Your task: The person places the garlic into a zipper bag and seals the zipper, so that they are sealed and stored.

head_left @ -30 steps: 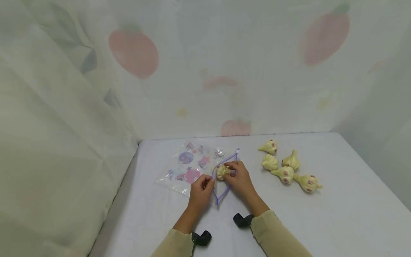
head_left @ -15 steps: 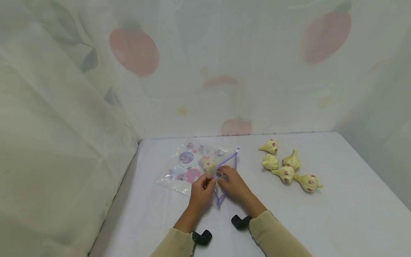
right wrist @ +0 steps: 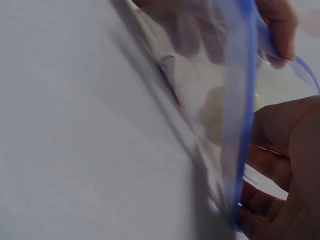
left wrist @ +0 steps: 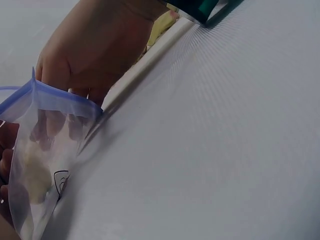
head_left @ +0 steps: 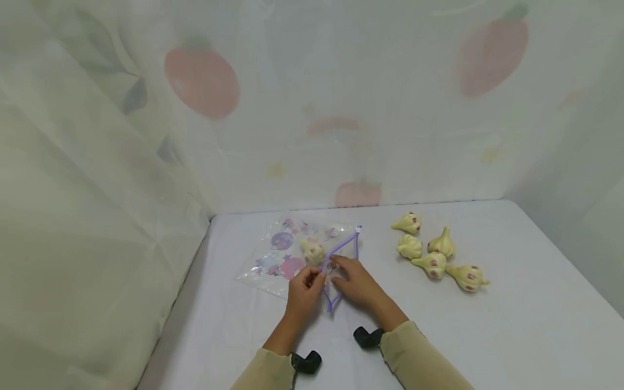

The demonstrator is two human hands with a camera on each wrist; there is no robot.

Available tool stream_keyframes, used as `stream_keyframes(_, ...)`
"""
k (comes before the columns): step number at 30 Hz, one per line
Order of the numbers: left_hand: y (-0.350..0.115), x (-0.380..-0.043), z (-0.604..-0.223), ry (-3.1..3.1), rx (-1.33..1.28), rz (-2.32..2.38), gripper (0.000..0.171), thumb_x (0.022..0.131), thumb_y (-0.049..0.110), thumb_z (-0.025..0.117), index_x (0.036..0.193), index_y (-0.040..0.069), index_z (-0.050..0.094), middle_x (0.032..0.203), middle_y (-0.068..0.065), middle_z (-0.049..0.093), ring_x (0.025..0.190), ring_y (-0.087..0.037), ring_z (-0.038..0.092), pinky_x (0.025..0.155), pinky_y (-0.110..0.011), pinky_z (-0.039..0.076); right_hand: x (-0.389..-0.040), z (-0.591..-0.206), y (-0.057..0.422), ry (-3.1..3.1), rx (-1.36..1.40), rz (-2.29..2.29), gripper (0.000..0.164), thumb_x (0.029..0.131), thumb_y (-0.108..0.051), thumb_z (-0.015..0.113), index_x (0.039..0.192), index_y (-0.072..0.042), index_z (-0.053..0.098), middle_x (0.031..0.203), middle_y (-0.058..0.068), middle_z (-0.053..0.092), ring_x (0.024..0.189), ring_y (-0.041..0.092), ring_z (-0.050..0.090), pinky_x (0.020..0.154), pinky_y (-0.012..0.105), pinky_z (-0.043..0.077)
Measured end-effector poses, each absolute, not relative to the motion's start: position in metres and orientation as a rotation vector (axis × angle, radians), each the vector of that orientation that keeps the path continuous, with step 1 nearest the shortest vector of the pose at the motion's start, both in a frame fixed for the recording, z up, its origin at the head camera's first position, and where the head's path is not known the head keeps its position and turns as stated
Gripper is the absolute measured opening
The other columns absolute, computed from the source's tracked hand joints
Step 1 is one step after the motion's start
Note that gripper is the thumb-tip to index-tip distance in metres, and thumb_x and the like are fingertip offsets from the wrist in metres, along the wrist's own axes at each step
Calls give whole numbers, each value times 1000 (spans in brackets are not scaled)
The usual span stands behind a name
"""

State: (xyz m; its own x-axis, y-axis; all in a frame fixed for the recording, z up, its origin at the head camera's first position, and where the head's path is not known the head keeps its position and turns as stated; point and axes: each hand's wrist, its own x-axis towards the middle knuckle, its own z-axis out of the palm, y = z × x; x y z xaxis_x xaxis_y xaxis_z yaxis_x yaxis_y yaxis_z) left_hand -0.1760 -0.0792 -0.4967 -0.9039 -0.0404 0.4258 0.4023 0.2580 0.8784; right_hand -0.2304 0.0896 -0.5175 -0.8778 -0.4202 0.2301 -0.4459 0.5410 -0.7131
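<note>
A clear zip bag (head_left: 265, 271) with pink and purple prints lies on the table, its purple-edged mouth spread apart. My left hand (head_left: 303, 292) pinches one side of that mouth between thumb and fingers. Inside the bag, just past the opening, rests a pale yellow garlic bulb (head_left: 313, 252), seen blurred through the plastic in the right wrist view. My right hand (head_left: 358, 284) reaches into the mouth with relaxed, parted fingers and holds nothing. In the left wrist view, the right fingertips show through the plastic, apart from the bulb.
To the right of the bag, several garlic bulbs (head_left: 433, 264) lie in a loose group on the white table (head_left: 512, 336). A strawberry-print cloth (head_left: 419, 146) hangs behind the table. Another cloth (head_left: 88, 227) hangs along the left side.
My right hand has carried the garlic bulb leftward through the bag's mouth and let it go inside. The hand has since drawn back slightly. The left hand keeps its pinch.
</note>
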Motion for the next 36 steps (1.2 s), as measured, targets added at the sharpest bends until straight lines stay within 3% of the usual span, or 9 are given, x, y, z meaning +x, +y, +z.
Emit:
stream_keyframes(5,-80,-176,-498,-2167,-334,-1697,7,91,0,64,85,0,64,67,-10,63,57,0,49,49,-19,42,-229,-505,100,-2684,669,1327,36,91,-13,68,126,-11,65,124,6,67,109,27,64,93,47,51)
stream_keyframes(11,-79,-176,-495,-2165,-306,-1722,7,91,-2,64,84,-3,64,66,-11,63,58,-1,50,50,-18,42,-236,-485,126,-2522,629,1276,23,92,-12,68,114,-6,71,110,5,73,98,23,69,86,40,56)
stream_keyframes(17,-79,-176,-495,-2168,-307,-1730,6,91,-2,64,85,-3,64,67,-11,63,58,-2,50,51,-17,41,-241,-463,168,-2285,378,1227,18,90,-6,69,107,-5,72,101,8,74,87,22,69,77,16,53)
stream_keyframes(19,-79,-176,-496,-2164,-312,-1730,6,91,-2,64,85,-3,64,67,-11,63,58,-2,51,50,-17,41,-242,-459,182,-2235,290,1229,18,89,-4,68,107,-3,72,101,11,74,88,24,68,77,13,50)
stream_keyframes(21,-79,-175,-497,-2160,-310,-1733,6,91,-2,64,85,-3,64,67,-11,63,59,-2,51,50,-18,41,-242,-456,195,-2244,206,1219,20,89,-3,66,108,-2,71,104,13,73,94,27,67,83,19,51)
stream_keyframes(23,-80,-176,-498,-2160,-305,-1726,7,91,-1,64,84,-2,64,67,-10,63,59,-2,51,50,-18,42,-243,-456,205,-2311,141,1194,25,89,-2,62,113,-3,70,112,15,70,104,31,64,91,32,51)
stream_keyframes(27,-80,-176,-499,-2166,-292,-1718,7,92,1,65,84,1,64,67,-10,63,59,-1,50,50,-19,42,-245,-458,220,-2496,111,1103,39,85,0,56,123,-4,64,128,20,61,123,40,52,103,53,41)
stream_keyframes(32,-80,-176,-498,-2171,-288,-1717,7,91,1,64,84,0,64,67,-11,62,59,-1,50,50,-18,42,-251,-465,224,-2676,206,986,45,82,4,57,127,0,60,134,25,56,129,45,45,110,56,33)
stream_keyframes(36,-79,-175,-496,-2184,-283,-1719,7,91,-1,64,84,-2,63,67,-12,62,59,-2,49,50,-18,41,-255,-475,220,-2702,304,913,46,80,9,53,125,3,61,129,26,60,124,46,51,106,55,38)
